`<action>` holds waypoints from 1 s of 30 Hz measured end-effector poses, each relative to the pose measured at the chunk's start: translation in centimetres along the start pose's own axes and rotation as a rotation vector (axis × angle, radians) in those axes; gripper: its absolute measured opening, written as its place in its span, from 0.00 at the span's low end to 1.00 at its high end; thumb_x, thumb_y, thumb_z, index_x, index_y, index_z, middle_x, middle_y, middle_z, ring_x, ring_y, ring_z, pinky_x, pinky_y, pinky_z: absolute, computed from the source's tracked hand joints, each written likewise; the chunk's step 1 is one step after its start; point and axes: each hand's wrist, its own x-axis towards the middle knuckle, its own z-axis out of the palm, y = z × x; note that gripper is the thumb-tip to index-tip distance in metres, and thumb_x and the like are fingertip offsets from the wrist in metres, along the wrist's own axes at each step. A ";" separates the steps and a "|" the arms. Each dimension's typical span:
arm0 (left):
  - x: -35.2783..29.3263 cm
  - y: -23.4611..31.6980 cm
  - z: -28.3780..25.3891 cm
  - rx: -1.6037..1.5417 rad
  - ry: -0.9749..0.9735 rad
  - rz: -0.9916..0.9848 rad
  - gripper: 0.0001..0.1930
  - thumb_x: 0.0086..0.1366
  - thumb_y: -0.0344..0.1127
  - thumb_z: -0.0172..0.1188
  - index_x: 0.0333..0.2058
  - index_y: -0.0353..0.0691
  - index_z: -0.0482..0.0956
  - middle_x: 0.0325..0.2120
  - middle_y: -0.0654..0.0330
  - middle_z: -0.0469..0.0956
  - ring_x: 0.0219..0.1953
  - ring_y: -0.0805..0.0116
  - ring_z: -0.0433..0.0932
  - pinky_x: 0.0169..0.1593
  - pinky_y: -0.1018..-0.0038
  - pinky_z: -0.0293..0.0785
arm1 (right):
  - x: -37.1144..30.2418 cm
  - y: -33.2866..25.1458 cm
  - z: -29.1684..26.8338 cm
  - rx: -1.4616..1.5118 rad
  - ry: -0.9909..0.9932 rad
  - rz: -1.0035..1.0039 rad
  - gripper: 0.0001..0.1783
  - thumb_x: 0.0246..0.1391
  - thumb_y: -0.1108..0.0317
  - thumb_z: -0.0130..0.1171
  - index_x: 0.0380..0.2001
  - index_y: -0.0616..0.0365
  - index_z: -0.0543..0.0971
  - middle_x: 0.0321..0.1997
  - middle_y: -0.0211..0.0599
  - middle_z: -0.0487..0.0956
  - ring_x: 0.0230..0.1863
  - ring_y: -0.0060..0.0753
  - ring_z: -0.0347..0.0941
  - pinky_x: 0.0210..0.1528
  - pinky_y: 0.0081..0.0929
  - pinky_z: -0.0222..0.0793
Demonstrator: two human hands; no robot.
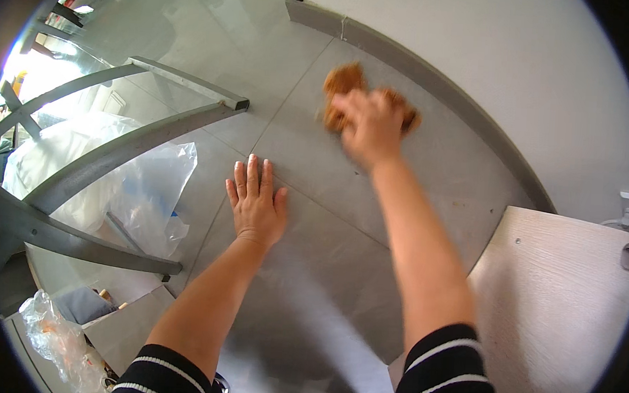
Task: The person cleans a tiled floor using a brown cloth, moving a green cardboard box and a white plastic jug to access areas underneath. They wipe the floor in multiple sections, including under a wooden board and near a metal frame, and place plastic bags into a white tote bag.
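The right hand (371,126) hides brown cloth (345,76) (blurred, grip unclear); the left hand (257,206) spreads.

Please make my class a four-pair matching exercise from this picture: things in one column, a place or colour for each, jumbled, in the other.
Column 1
1. Left hand
2. Right hand
3. Cloth
4. Sleeves

Column 2
A. Orange-brown
B. Black with white stripes
C. Palm down on bare floor
D. On the cloth

Pairs: 1-C, 2-D, 3-A, 4-B

Indoor room, perhaps a home; tiled floor (322,186); skirting board (437,80); white wall (497,42)
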 end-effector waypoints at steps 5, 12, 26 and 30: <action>-0.4 -0.1 0.6 0.013 -0.004 0.003 0.30 0.70 0.49 0.45 0.67 0.46 0.58 0.71 0.55 0.49 0.73 0.48 0.42 0.71 0.48 0.35 | -21.2 -12.8 -0.9 0.050 -0.116 0.097 0.13 0.52 0.63 0.54 0.39 0.37 0.83 0.49 0.24 0.77 0.52 0.38 0.69 0.52 0.54 0.59; -0.7 -0.9 0.4 0.017 0.023 -0.013 0.29 0.71 0.49 0.43 0.68 0.46 0.57 0.71 0.57 0.47 0.73 0.49 0.41 0.72 0.49 0.32 | -15.6 -5.4 -8.5 0.339 0.271 0.160 0.25 0.40 0.81 0.46 0.38 0.45 0.85 0.42 0.34 0.83 0.45 0.41 0.76 0.52 0.40 0.66; -0.3 -0.3 0.7 0.082 0.003 -0.014 0.31 0.72 0.51 0.40 0.69 0.47 0.54 0.72 0.58 0.45 0.74 0.51 0.38 0.72 0.51 0.30 | -20.2 -5.0 -2.9 -0.265 0.412 0.232 0.07 0.53 0.66 0.59 0.37 0.45 0.81 0.44 0.35 0.73 0.47 0.49 0.68 0.48 0.55 0.60; -0.2 -0.1 1.2 0.058 0.035 0.015 0.30 0.72 0.50 0.40 0.69 0.47 0.54 0.72 0.59 0.46 0.74 0.52 0.39 0.72 0.51 0.32 | -23.9 -9.0 -5.3 0.006 0.330 0.315 0.06 0.48 0.71 0.58 0.29 0.48 0.81 0.41 0.32 0.73 0.45 0.44 0.67 0.47 0.47 0.61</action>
